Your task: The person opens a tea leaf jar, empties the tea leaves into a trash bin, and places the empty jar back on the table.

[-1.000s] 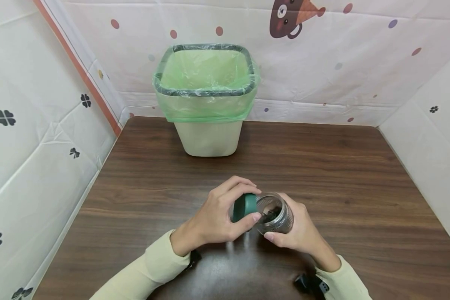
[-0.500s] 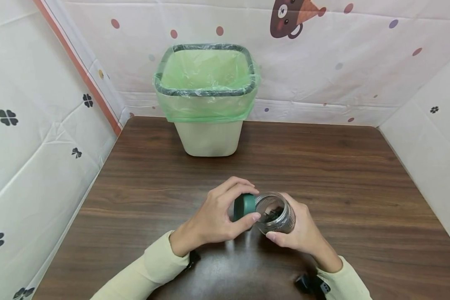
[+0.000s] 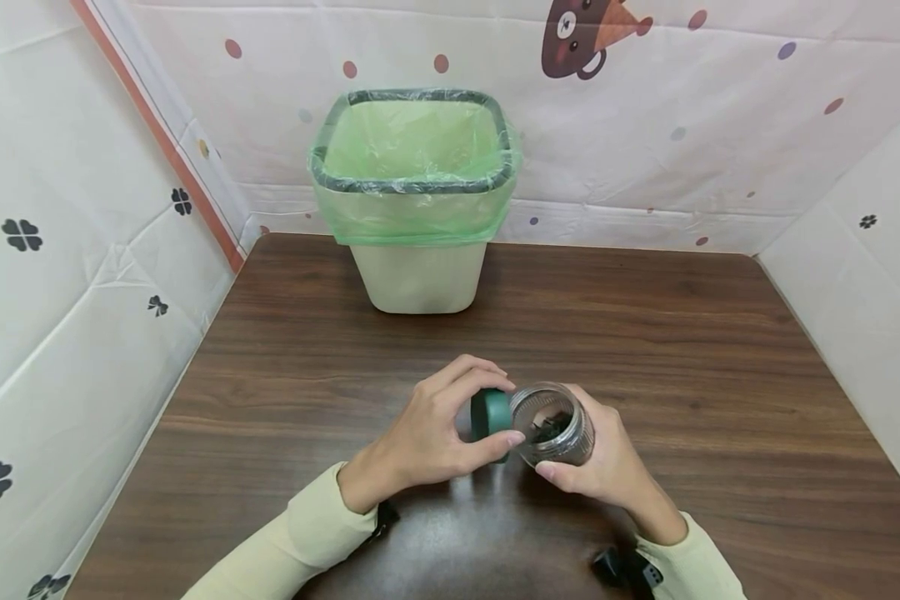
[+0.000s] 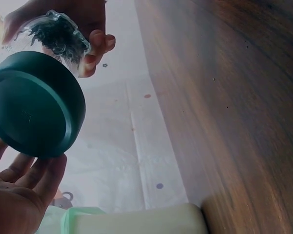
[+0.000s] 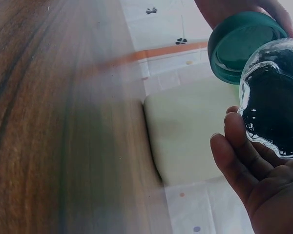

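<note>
My left hand (image 3: 438, 433) grips a round green lid (image 3: 491, 414) between thumb and fingers, turned on its edge. In the left wrist view the outer face of the lid (image 4: 29, 109) shows; the right wrist view shows its hollow inside. Beside it, my right hand (image 3: 600, 454) holds a clear ribbed glass jar (image 3: 579, 442), its open mouth tilted toward the lid. Dark leafy bits (image 3: 551, 427) lie inside the jar. The lid is off the mouth, close to the rim; whether they touch I cannot tell.
A pale waste bin (image 3: 420, 279) lined with a green bag (image 3: 412, 218) stands at the back of the brown wooden table (image 3: 645, 333). Patterned white sheets (image 3: 690, 150) wall the table at the back and both sides.
The jar has shifted slightly to the right in my right hand. The lid has turned a little and moved slightly right. Both hands keep their hold.
</note>
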Demonstrator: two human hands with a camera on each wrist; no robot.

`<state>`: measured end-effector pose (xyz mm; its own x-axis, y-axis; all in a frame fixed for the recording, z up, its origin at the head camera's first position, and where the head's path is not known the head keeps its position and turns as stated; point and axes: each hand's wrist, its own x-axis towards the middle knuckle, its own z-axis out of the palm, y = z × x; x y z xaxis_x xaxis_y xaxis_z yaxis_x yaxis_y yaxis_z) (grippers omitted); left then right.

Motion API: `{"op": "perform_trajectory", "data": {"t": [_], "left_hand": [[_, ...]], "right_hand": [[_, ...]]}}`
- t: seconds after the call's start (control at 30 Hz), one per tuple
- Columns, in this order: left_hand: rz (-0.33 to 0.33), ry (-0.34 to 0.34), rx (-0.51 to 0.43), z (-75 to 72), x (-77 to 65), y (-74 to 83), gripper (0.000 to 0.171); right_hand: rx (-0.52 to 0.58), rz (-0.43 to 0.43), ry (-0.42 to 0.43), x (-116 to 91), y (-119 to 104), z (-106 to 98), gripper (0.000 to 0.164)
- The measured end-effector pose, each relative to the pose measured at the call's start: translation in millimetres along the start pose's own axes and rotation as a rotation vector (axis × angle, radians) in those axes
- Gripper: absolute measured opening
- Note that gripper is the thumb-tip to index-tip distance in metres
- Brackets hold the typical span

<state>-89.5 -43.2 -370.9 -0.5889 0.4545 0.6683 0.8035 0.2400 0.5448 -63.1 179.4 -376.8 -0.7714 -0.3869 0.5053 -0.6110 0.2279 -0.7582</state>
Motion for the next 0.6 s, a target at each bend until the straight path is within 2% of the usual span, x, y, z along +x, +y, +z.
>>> {"op": "perform_trajectory", "data": {"t": [0.27, 0.6], "left_hand": [[0.011, 0.007, 0.006, -0.2, -1.4, -1.2, 0.04], [0.0, -0.006, 0.014, -1.0, -4.0, -2.9, 0.042]], "right_hand": [[0.018, -0.014, 0.003, 0.2, 0.0, -1.0, 0.063], [-0.016, -0.016, 0.015, 1.9, -0.9, -2.0, 0.065]]}}
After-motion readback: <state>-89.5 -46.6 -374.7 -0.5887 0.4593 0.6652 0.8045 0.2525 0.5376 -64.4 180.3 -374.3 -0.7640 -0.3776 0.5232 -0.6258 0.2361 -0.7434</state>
